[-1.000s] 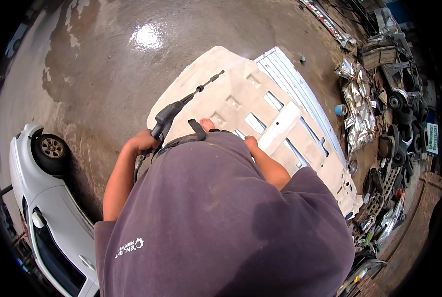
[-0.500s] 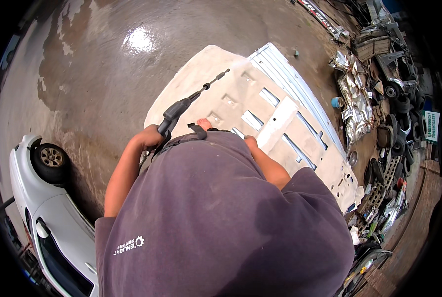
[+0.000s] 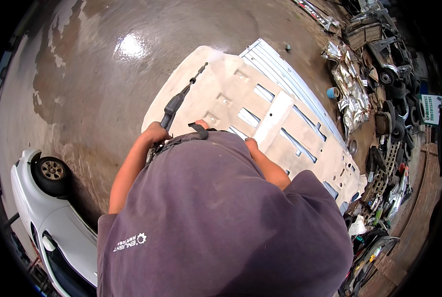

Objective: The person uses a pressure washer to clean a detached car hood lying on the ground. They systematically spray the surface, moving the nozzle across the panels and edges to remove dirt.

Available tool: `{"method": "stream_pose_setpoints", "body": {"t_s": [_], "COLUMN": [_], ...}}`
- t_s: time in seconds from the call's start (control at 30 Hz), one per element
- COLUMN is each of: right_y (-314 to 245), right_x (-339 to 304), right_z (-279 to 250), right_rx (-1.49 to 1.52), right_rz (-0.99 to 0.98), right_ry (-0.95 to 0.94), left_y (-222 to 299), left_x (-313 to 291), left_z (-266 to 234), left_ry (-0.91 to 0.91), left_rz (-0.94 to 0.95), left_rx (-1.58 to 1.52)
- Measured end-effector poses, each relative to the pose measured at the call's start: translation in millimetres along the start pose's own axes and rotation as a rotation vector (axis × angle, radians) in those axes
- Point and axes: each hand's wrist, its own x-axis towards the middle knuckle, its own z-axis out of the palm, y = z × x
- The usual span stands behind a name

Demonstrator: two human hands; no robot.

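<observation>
My left hand [image 3: 155, 132] is closed round the grip of a dark pressure washer gun [image 3: 174, 105]. The gun's short lance points away from me over a large beige moulded car floor mat [image 3: 181, 74], and pale mist shows beyond the nozzle at the mat's far edge. Slots and holes cut through the mat show a pale ribbed panel [image 3: 275, 67] underneath, which also sticks out past its far right edge. Close to my belly, my right hand [image 3: 251, 144] is mostly hidden by my shirt, so its fingers do not show. My bare toes [image 3: 201, 123] show beside a black strap.
A white car [image 3: 57, 218] stands at the left on wet concrete [image 3: 92, 99]. Along the right lie crumpled silver sheeting [image 3: 349, 89], a blue tin [image 3: 333, 92], old tyres [image 3: 398, 90], scrap metal parts and wooden planks [image 3: 414, 213].
The pressure washer gun has swung left, its nozzle now nearer the mat's far left corner. My left hand has shifted slightly with it; my right hand stays near my belly.
</observation>
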Motion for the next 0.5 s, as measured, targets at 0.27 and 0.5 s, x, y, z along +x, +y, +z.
{"method": "stream_pose_setpoints", "body": {"t_s": [0.27, 0.5], "right_y": [-7, -29], "right_x": [-29, -44], "right_z": [-10, -25], "right_rx": [0.141, 0.188], "right_rz": [0.114, 0.166], "right_ry": [-0.067, -0.106], "left_y": [-4, -10], "left_x": [11, 11], "left_z": [-3, -2], "left_ry": [0.009, 0.084], "left_rz": [-0.085, -0.115], "left_rx": [-0.1, -0.042]}}
